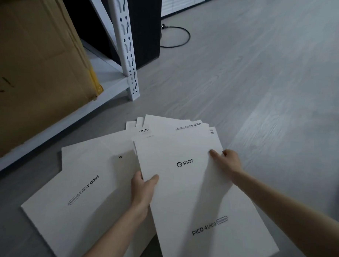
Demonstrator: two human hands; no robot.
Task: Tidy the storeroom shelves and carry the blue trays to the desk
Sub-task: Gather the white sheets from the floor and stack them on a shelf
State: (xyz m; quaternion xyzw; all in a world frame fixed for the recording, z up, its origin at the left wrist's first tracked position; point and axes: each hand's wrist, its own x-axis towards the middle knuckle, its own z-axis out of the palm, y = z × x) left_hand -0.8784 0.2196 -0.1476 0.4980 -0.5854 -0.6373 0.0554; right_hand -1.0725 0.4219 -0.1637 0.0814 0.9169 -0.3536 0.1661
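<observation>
**Shelf (69, 117) at left, white sheets fanned on the floor beside it**

Nearest, a large white sheet (191, 186) printed "PICO" and "PICO 4 Ultra" is held at both long edges. The left hand (142, 187) grips its left edge, thumb on top and fingers tucked beneath. The right hand (226, 162) pinches the right edge, with one digit lying flat on the printed face. The sheet's near corner runs out toward the bottom of the view.

Under it, to the left, a second sheet (76, 192) lies flat on the grey floor (262, 93), its far corner close to the shelf's front edge. More sheets (174, 124) fan out past the top sheet's far edge, their corners staggered.

The shelf's low white board runs diagonally up the left side, just above the floor. A brown box (36, 66) sits on it, its corner reaching the board's front lip. A slotted white post (129, 50) stands at the shelf's end, its foot on the floor.

Behind the post is a black cabinet (145, 31), with a black cable (179, 38) looping beside it. To the right, the floor stretches open into the distance.
</observation>
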